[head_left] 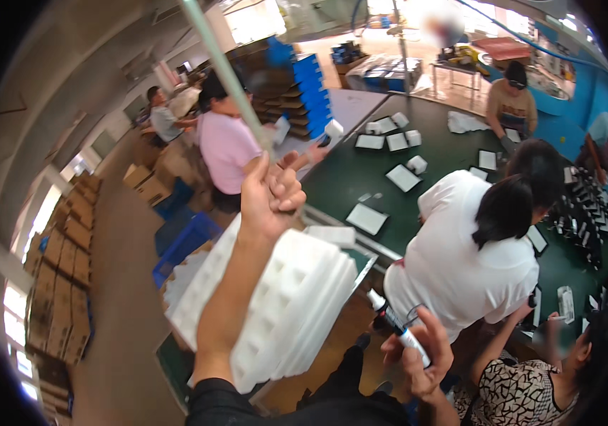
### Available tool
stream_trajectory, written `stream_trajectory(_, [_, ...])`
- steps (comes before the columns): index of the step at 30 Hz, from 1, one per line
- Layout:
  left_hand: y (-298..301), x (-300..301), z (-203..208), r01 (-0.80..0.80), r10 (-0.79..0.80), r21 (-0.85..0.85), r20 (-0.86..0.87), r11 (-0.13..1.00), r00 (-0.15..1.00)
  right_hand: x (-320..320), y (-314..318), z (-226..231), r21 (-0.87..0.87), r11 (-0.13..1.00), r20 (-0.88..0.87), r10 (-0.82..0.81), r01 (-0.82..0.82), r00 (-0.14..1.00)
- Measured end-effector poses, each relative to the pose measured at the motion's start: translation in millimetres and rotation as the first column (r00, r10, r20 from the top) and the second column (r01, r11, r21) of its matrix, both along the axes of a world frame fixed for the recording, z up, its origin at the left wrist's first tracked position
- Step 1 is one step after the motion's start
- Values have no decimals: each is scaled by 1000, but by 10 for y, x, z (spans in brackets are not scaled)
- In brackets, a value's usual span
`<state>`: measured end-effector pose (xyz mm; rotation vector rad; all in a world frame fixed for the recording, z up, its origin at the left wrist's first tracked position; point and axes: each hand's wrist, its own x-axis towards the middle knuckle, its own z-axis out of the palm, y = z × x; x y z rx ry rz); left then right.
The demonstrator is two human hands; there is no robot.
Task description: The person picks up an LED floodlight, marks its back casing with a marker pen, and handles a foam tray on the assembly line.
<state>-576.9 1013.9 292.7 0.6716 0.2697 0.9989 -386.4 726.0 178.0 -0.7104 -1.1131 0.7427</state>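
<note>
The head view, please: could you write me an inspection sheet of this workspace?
Surface: dark green table, white flat pieces scattered on it.
Job's things: stack of white foam trays; marker pen.
Clutter: black parts at the right edge.
Hands: left hand grips a pale pole; right hand holds the marker pen.
Cables: blue hose overhead.
Surroundings: seated workers, cardboard boxes, blue crates.
</note>
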Motion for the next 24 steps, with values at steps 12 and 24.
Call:
stream_trajectory(12, [-1952,-533,68,-67,152,-297,274,952,950,-563,-331,464,-30,980,155,201,-198,967])
stream_trajectory(24, [-1932,-665,-3,65,-11,-278,193,958,981,-881,-300,476,-103,991,233,103,-80,967])
